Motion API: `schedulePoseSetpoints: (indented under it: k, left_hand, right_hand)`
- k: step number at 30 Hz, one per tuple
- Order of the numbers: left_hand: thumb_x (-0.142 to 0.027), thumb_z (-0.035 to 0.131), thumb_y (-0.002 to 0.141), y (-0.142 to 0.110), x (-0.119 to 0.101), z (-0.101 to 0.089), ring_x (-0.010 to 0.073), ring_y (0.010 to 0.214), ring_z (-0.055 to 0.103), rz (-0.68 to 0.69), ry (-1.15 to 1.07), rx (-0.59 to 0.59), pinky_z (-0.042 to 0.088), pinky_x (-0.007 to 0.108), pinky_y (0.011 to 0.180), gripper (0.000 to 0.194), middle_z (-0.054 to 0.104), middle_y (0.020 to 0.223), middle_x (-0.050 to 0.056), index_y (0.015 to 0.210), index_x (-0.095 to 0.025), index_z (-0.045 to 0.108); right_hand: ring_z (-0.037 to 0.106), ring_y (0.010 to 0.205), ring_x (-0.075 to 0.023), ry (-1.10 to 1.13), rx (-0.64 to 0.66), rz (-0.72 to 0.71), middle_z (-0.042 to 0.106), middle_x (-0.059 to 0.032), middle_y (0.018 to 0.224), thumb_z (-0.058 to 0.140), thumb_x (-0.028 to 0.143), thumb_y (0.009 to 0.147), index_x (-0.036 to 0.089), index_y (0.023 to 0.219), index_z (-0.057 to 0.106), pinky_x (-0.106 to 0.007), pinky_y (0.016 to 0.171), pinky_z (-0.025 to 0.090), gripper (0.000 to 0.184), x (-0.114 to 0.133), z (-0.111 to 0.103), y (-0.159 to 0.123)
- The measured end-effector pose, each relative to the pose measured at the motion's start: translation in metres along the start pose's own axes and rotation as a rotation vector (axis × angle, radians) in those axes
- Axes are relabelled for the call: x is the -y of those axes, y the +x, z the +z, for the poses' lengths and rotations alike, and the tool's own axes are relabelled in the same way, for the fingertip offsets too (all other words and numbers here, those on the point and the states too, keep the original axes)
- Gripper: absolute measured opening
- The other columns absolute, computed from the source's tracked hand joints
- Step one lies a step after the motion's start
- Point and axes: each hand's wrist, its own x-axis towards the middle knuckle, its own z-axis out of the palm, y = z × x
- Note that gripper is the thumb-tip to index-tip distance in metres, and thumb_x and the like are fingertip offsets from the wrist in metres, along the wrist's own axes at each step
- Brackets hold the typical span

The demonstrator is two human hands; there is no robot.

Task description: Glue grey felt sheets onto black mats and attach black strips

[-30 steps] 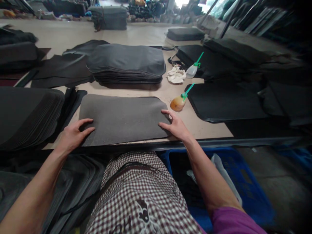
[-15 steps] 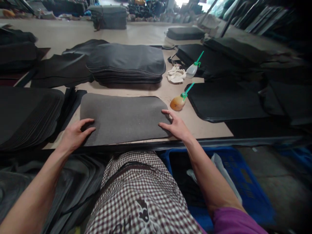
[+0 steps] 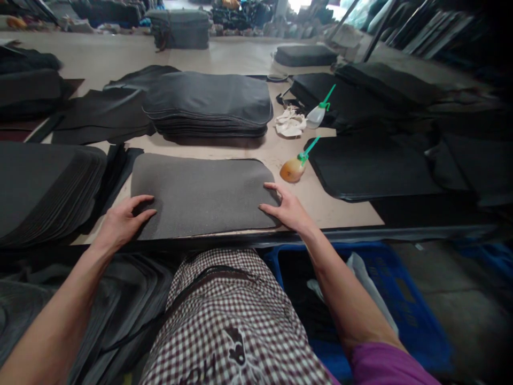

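A dark grey, flat sheet with rounded far corners lies along the table's front edge before me. My left hand rests on its left end, thumb and forefinger spread apart on the top face. At the opposite end, my right hand touches the sheet in the same way, its thumb and forefinger apart. The other fingers of both hands are largely hidden. Just beyond my right hand, a squeeze bottle of amber liquid with a green nozzle lies tilted on the table.
Behind the sheet sits a thick stack of dark pieces. A fanned pile lies left, and black sheets lie right. A clear squeeze bottle stands by a crumpled white cloth. Below the table is a blue crate.
Both hands stay at the two ends of the sheet. My right hand has shifted very slightly left, and the sheet's right end with it.
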Motion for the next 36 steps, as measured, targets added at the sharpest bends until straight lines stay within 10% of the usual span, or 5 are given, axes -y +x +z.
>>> schedulePoseSetpoints:
  k: [36]
  left_hand:
    - [-0.041, 0.076, 0.088, 0.002, 0.017, 0.009, 0.0257, 0.128, 0.062, 0.114, -0.215, -0.117, 0.047, 0.045, 0.115, 0.049, 0.07, 0.133, 0.011, 0.132, -0.02, 0.067]
  right_hand:
    - [0.063, 0.119, -0.0348, -0.389, 0.05, -0.172, 0.063, -0.0162, 0.133, 0.058, 0.065, 0.094, 0.021, 0.143, 0.055, -0.049, 0.103, 0.052, 0.066, -0.019, 0.01, 0.0]
